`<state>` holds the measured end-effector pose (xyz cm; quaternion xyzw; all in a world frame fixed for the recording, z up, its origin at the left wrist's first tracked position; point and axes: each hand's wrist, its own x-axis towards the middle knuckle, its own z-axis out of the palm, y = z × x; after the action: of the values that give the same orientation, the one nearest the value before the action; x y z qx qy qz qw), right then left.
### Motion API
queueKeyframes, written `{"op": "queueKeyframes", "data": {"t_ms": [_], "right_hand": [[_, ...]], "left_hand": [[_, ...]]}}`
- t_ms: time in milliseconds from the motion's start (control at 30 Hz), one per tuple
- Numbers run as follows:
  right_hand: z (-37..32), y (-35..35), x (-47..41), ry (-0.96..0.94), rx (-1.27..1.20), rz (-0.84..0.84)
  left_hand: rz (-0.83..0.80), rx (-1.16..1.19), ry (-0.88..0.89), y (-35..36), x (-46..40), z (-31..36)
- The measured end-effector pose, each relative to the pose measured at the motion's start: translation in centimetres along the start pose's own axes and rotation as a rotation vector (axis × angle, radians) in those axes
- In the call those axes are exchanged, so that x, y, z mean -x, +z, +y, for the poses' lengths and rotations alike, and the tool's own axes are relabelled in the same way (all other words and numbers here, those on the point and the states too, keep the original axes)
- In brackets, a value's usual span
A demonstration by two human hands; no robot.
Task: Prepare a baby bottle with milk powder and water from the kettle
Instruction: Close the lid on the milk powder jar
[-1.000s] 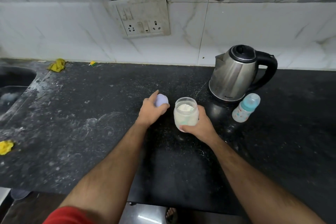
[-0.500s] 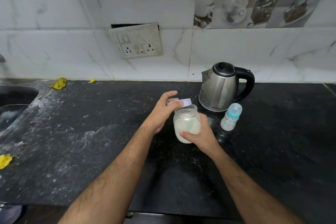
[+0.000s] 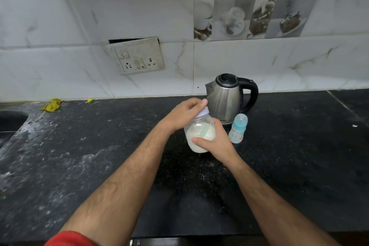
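Observation:
A clear jar of white milk powder [image 3: 200,135] is held tilted above the black counter [image 3: 99,156], with a pale scoop visible inside. My right hand [image 3: 214,142] grips its body from the right. My left hand [image 3: 182,116] closes over the white lid [image 3: 203,114] sitting on the jar's mouth. A steel kettle [image 3: 226,98] with a black handle stands just behind the jar. A small baby bottle [image 3: 238,128] with a teal cap stands upright to the right of the jar, in front of the kettle.
A sink edge [image 3: 12,120] lies at the far left. A yellow rag [image 3: 51,105] and a small yellow scrap [image 3: 90,101] sit by the tiled wall. A socket plate [image 3: 137,56] hangs on the wall. White powder smears mark the left counter.
My left hand brought the lid from beside the jar onto its mouth. The jar rose off the counter and tilted. The camera view tipped upward.

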<state>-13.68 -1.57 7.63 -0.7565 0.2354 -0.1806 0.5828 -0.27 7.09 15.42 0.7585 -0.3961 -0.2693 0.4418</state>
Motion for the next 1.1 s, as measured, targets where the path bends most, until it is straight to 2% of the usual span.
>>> {"op": "queueKeyframes", "data": {"t_ms": [100,200,533,633,767,900,1100], "right_hand": [[0.0,-0.4,0.2,0.0,0.021,0.031],[0.2,-0.7,0.2,0.01,0.059,0.086],[-0.7,-1.4,0.9,-0.028,0.434,0.291],[-1.3,-3.1,1.1,0.016,0.315,0.228],[-1.6,-5.5,0.8,0.042,-0.002,0.017],[-1.7,-6.6,1.1,0.026,-0.165,-0.101],[-1.1,-7.9,1.1,0.035,-0.175,-0.025]], "left_hand": [[-0.049,0.005,-0.033,0.9,-0.2,0.2],[-0.017,0.015,-0.055,2.0,-0.7,0.6],[0.123,-0.275,-0.175,5.5,-2.2,2.6],[0.093,-0.139,-0.121,5.3,-2.4,3.0],[-0.022,0.105,0.017,4.3,-2.4,3.1],[-0.111,0.173,0.1,3.7,-2.2,3.0],[0.058,0.223,0.106,2.9,-2.0,0.8]]}}
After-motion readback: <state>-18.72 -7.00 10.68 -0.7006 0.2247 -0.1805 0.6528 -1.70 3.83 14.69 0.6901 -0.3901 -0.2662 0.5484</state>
